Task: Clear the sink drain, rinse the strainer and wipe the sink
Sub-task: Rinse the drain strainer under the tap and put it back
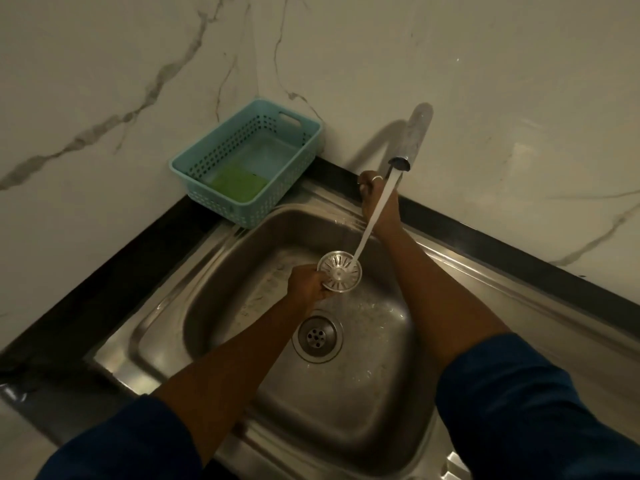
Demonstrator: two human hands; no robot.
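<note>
My left hand (306, 284) grips a round metal strainer (340, 271) by its near edge and holds it tilted above the steel sink (221, 289). A white stream of water (372, 220) runs from the tap spout (414, 133) onto the strainer's right side. My right hand (375, 199) reaches to the back rim under the spout, fingers closed around something at the tap's base that is hidden from me. The open drain (317, 337) sits below the strainer, with wet specks on the basin floor around it.
A teal perforated basket (194, 168) stands on the black counter edge at the sink's back left corner, with a green sponge (239, 185) inside. Marble wall panels rise behind. A ribbed steel drainboard (519, 306) stretches to the right.
</note>
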